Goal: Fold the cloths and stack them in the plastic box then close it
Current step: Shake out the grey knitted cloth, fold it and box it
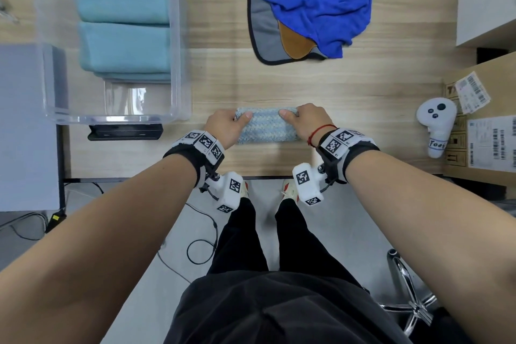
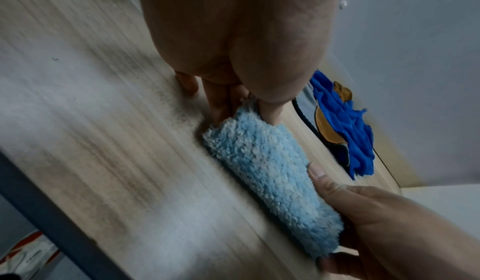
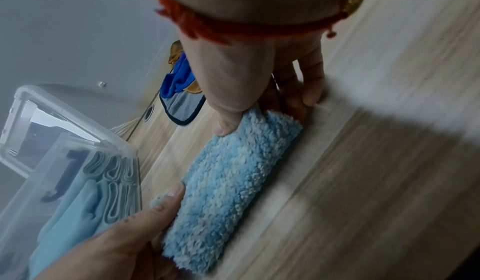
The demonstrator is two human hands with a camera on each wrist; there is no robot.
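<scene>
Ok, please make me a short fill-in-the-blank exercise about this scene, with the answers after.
1. Both hands hold the folded fluffy cloth on the ____.
2. The plastic box has ____ lid on it.
3. The royal-blue cloth lies ____, not folded.
4. The left hand grips the cloth's ____ end.

Answers: table; no; crumpled; left

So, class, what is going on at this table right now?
A person is folding cloths. Both hands, left hand and right hand, grip the ends of a folded fluffy light-blue cloth lying on the wooden table. The open plastic box to the left already holds folded teal cloths. A crumpled blue cloth and others wait unfolded further back.
</scene>
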